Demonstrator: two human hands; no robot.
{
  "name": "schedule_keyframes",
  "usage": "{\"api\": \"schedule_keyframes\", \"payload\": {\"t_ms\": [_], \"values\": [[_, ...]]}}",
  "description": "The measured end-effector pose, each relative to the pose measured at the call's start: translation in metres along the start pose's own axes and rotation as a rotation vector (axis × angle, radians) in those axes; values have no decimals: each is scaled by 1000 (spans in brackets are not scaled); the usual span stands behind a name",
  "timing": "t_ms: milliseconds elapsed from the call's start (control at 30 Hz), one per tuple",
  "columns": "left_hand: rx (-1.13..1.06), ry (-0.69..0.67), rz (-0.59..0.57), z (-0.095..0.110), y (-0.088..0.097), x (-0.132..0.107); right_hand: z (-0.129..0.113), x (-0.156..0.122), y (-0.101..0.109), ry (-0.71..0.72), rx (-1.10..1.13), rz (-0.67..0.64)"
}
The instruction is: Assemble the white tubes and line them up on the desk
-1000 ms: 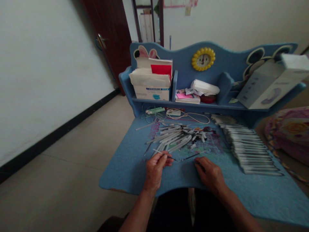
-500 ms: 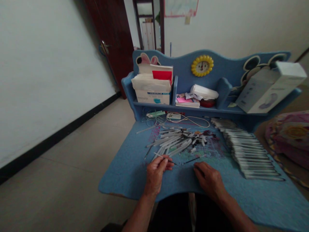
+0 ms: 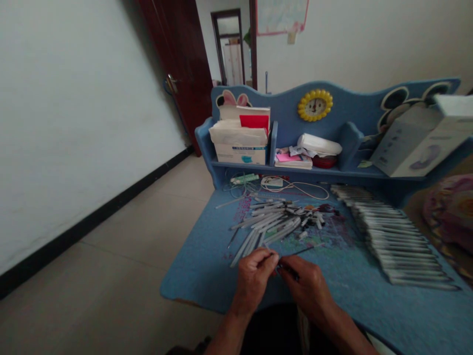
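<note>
My left hand (image 3: 256, 273) is closed in a pinch on a thin pen refill, whose pale end (image 3: 265, 245) sticks out above the fingers. Meeting it at the fingertips, my right hand (image 3: 306, 281) is also closed, with a small dark bit at its fingers that I cannot make out. Just beyond the right fingers a dark refill (image 3: 306, 249) lies on the desk. Farther back is a loose pile of whitish pen barrels (image 3: 273, 219), with small caps (image 3: 317, 219) at its right side.
A neat row of assembled-looking pens (image 3: 410, 246) lies on the right of the blue desk (image 3: 199, 266). Behind the pile are a looped white cord (image 3: 306, 189) and a green-white tube (image 3: 244, 179). The shelf holds a mask box (image 3: 240, 154) and a tilted white box (image 3: 410, 143).
My right hand has moved left and lifted to meet my left hand, and their fingertips now come together. The view has shifted slightly. The loose dark refill stays in place.
</note>
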State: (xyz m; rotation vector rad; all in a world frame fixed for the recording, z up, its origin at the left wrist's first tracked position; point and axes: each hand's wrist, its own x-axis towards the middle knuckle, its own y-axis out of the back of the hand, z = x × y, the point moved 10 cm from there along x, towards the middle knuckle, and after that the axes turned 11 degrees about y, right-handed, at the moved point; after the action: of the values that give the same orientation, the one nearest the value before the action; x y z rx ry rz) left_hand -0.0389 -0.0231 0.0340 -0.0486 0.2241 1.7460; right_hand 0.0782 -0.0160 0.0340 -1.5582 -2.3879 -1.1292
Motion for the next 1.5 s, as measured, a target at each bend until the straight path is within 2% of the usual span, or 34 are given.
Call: {"api": "schedule_keyframes", "payload": {"t_ms": [67, 167, 233, 300, 367, 433, 700, 867, 1100, 1167, 1333, 1500], "values": [[31, -12, -12, 2, -2, 4, 6, -3, 7, -83, 45, 13], [169, -83, 36, 7, -1, 18, 28, -16, 20, -297, 224, 107], [387, -176, 65, 15, -7, 28, 43, -28, 23, -433, 403, 174], [714, -250, 60, 18, -23, 36, 52, -38, 23, -508, 541, 229], [1012, -270, 61, 16, -39, 44, 57, -45, 26, -525, 604, 282], [1171, -258, 71, 15, -49, 50, 61, -51, 30, -526, 630, 332], [1352, -216, 32, 17, -69, 61, 70, -66, 36, -579, 719, 459], [1402, -190, 22, 21, -64, 58, 70, -70, 36, -577, 714, 456], [1381, -158, 5, 27, -34, 37, 67, -64, 33, -527, 791, 474], [1274, -164, -37, 25, -29, 27, 66, -56, 36, -488, 830, 498], [761, -145, -129, 18, -22, 5, 62, -34, 57, -421, 837, 587], [705, -169, -178, 22, -28, -9, 49, -13, 78, -354, 848, 694]]}}
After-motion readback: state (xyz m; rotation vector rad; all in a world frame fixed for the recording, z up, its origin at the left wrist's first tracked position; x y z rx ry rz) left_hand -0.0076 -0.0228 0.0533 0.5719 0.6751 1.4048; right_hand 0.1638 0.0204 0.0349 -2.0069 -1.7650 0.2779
